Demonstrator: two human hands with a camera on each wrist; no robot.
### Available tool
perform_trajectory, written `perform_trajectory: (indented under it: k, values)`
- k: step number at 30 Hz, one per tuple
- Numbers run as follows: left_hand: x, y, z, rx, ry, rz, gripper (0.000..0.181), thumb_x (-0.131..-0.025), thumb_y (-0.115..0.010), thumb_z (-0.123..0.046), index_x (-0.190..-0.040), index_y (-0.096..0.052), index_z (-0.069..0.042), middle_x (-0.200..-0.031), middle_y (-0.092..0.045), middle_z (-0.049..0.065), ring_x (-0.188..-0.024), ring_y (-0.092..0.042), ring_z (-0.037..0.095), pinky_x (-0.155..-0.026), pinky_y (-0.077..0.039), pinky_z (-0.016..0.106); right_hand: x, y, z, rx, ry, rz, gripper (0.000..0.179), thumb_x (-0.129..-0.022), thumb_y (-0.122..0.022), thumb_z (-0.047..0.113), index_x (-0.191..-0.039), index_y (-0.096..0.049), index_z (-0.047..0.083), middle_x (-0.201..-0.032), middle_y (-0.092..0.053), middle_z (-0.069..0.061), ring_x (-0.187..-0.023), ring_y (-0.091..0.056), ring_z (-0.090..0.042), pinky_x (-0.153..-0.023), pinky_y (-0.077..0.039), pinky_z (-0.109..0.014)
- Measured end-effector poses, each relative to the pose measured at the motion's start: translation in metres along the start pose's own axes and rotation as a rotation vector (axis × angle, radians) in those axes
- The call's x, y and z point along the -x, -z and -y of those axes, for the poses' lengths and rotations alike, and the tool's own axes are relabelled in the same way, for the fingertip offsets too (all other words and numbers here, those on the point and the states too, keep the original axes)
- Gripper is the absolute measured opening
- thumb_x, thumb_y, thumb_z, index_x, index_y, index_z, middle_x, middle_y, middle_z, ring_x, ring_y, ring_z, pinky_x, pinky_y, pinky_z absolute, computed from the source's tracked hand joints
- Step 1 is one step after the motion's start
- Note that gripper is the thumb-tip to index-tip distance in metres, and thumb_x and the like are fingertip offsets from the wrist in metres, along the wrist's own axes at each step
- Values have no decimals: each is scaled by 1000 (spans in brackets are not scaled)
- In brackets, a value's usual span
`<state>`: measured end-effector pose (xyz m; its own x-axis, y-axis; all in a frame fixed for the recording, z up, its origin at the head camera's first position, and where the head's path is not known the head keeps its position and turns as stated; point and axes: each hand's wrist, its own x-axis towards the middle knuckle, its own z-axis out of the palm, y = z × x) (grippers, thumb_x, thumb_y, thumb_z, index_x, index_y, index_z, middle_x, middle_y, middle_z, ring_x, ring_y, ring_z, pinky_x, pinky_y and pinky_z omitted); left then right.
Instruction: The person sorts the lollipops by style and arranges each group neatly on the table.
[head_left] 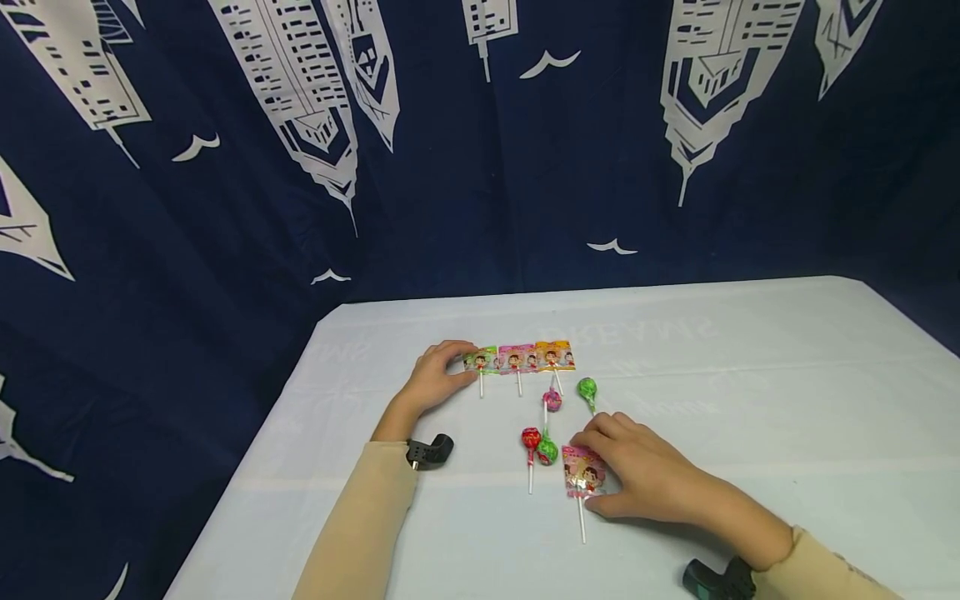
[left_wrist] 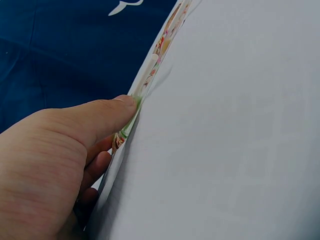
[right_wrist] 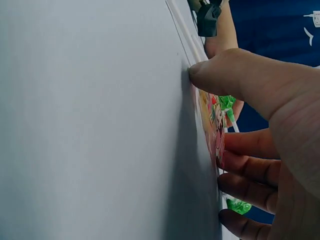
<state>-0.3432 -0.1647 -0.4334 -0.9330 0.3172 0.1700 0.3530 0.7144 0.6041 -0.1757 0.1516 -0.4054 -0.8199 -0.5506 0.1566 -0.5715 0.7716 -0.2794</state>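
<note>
My left hand (head_left: 437, 379) is at the left end of a row of flat wrapped lollipops, its thumb and fingers at the edges of the green-wrapped lollipop (head_left: 482, 361). Beside that one lie a pink-wrapped lollipop (head_left: 517, 358) and an orange-wrapped lollipop (head_left: 556, 356), sticks toward me. Nearer to me, my right hand (head_left: 648, 471) holds another pink-wrapped lollipop (head_left: 583, 472) by its edges, thumb at the bottom and fingers at the top. In the right wrist view this wrapper (right_wrist: 216, 122) lies flat at the table surface between thumb and fingers.
Round lollipops lie between the hands: a red one (head_left: 531, 438), a green one (head_left: 547, 452) beside it, a purple-pink one (head_left: 552, 400) and another green one (head_left: 587, 388). The white-covered table (head_left: 787, 375) ends at a dark blue printed curtain (head_left: 450, 208).
</note>
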Motion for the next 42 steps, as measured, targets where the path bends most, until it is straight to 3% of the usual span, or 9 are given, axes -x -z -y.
perform_trajectory:
  k: [17, 29, 42]
  values:
    - [1, 0, -1, -11, 2, -4, 44, -90, -74, -28, -131, -64, -21, -144, -58, 0, -136, -47, 28, -118, -28, 51, -2, 4, -6, -32, 22, -58, 61, -70, -86, 31, -126, -63, 18, -118, -57, 11, -109, -51, -8, -90, -54, -35]
    - [0, 0, 0, -13, 1, -12, 43, -90, -74, -28, -131, -64, -21, -143, -58, 0, -135, -48, 28, -117, -30, 50, -6, 20, -16, -78, 13, -168, 61, -74, -85, 27, -131, -62, 18, -122, -57, 12, -115, -54, -11, -94, -54, -40]
    - [-2, -1, 3, -9, -9, -5, 43, -89, -74, -28, -131, -64, -21, -143, -58, 0, -136, -48, 27, -118, -30, 50, -23, 39, -51, -186, -25, -182, 61, -79, -83, 23, -135, -59, 12, -126, -58, 1, -115, -57, -20, -92, -54, -47]
